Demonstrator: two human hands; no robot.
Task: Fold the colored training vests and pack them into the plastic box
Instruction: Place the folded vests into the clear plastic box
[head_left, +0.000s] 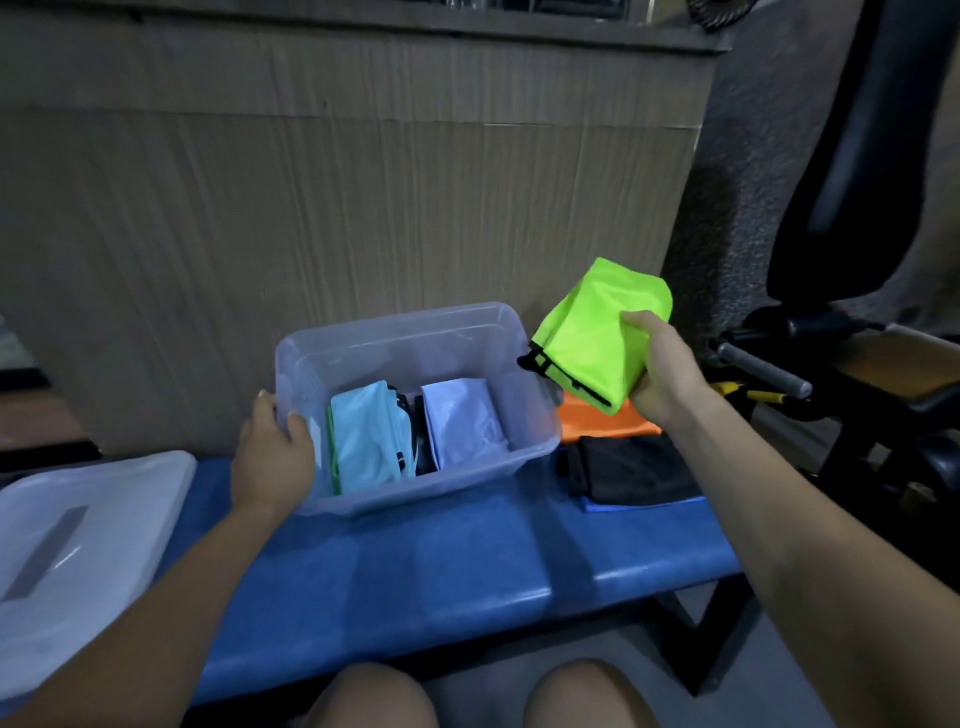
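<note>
A clear plastic box (405, 332) stands on the blue bench (415, 566). Inside it stand a folded light blue vest (363, 441), a pale lilac vest (462, 421) and something dark between them. My left hand (272, 457) grips the box's left rim, thumb inside. My right hand (660, 369) holds a folded neon green vest (592, 338) in the air just right of the box. Under it lie a folded orange vest (597, 423), a black vest (628, 467) and a blue one (644, 503) at the bottom of the pile.
The box's translucent lid (78, 540) lies on the bench at the left. A cardboard wall (337, 208) rises behind the bench. Black gym equipment with a steel bar (763, 366) stands at the right. My knees show at the bottom edge.
</note>
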